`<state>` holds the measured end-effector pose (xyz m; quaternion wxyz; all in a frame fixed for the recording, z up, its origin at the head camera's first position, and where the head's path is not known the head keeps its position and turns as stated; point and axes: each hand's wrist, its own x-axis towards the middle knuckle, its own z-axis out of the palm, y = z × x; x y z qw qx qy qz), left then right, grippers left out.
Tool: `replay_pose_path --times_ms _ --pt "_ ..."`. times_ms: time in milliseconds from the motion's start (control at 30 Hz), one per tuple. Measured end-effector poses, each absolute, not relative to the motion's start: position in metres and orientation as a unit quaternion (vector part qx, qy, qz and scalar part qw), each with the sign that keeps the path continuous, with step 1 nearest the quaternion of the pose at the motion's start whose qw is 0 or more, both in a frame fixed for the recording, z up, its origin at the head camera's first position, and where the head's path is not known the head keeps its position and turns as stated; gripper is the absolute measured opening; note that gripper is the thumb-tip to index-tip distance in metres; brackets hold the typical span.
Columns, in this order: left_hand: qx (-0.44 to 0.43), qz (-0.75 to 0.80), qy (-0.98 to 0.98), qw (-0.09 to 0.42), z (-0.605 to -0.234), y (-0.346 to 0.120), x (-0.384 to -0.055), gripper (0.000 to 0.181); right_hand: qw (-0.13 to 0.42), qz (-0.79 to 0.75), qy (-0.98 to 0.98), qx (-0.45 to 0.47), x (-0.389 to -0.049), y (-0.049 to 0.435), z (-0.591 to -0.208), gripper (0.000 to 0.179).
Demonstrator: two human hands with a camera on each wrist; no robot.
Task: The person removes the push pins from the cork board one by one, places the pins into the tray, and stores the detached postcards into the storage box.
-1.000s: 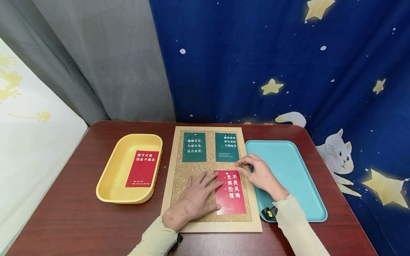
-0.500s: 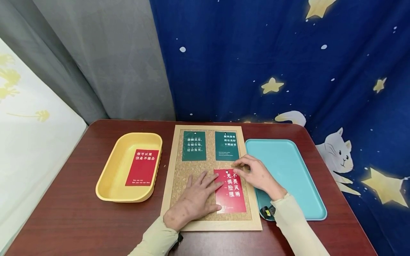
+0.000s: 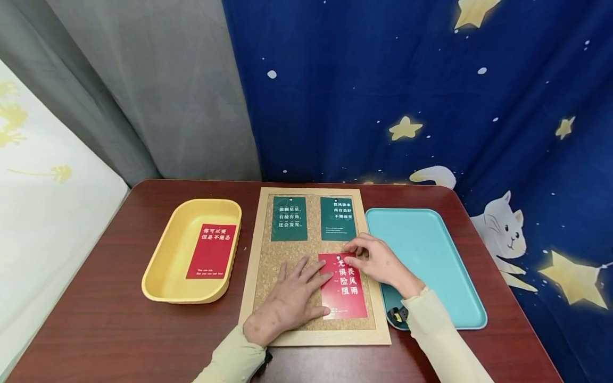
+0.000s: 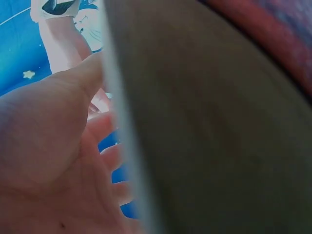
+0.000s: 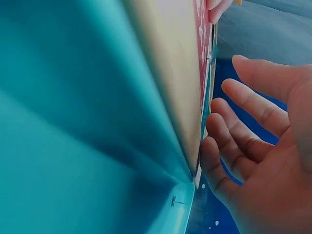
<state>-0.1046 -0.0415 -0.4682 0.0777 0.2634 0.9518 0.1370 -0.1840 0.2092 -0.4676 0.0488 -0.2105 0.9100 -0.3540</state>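
My left hand lies spread on the cork board, its fingertips on the left part of a red card with white writing. A small pin sits at that card's top edge. My right hand is over the card's upper right corner, hiding part of the writing. In the right wrist view its thumb and index finger are apart with nothing between them. Two green cards, one on the left and one on the right, are pinned along the board's top.
Left of the board stands a yellow tray holding another red card. A blue tray lies to the right, with a loose pin at its edge in the right wrist view. All rest on a dark red-brown table.
My right hand has shifted a little left, from the board's right edge to over the red card's top corner. My left hand has stayed in place on the card.
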Motion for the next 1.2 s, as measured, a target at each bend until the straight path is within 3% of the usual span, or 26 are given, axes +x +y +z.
replay_pose_path --times_ms 1200 --pt "0.27 0.139 0.951 0.062 -0.472 -0.043 -0.102 0.073 0.088 -0.386 0.892 -0.217 -0.196 0.207 -0.481 0.014"
